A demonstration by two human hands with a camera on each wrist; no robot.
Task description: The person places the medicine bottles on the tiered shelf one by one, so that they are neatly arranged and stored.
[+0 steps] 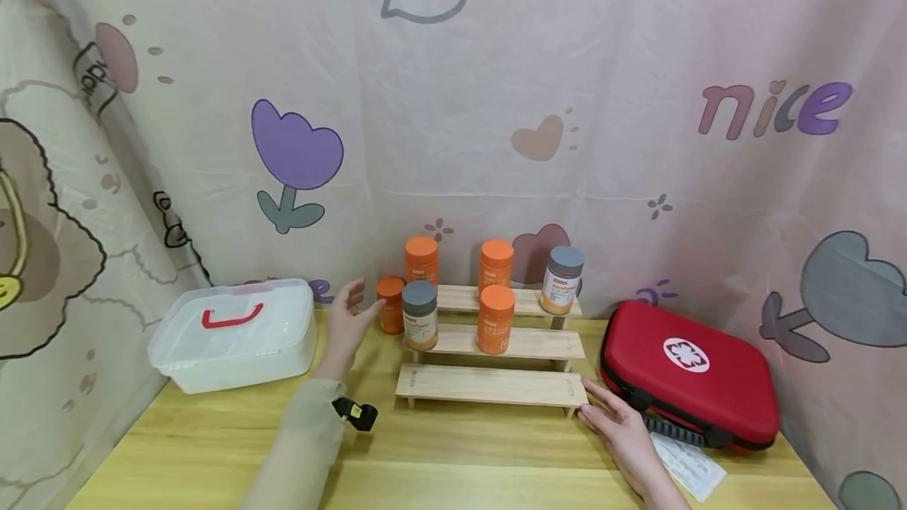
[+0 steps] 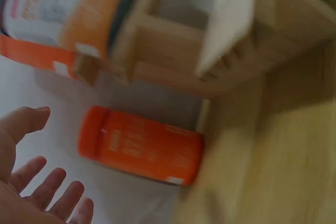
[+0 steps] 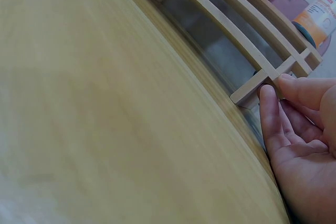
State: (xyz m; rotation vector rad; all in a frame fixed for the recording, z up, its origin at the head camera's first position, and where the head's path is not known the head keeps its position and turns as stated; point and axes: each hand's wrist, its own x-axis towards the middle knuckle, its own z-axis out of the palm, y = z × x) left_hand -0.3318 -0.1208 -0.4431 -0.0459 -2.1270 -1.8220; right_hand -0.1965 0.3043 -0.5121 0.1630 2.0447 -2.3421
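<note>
A three-step wooden rack (image 1: 490,386) stands on the table with several supplement bottles on its upper two steps. My right hand (image 1: 623,430) pinches the right end of its lowest step between thumb and fingers, as the right wrist view also shows. To the rack's left, an orange bottle (image 1: 390,307) stands upright on the table. My left hand (image 1: 347,329) is beside that bottle, fingers spread and apart from it in the left wrist view. A grey-lidded bottle (image 1: 420,317) and an orange-lidded bottle (image 1: 495,323) occupy the middle step. On the top step is another grey-lidded bottle (image 1: 562,283).
A translucent plastic box (image 1: 237,337) with a red handle sits at the left. On the right lies a red first-aid case (image 1: 697,376), with a white printed packet (image 1: 687,464) partly under it. A patterned curtain (image 1: 453,101) hangs behind the table.
</note>
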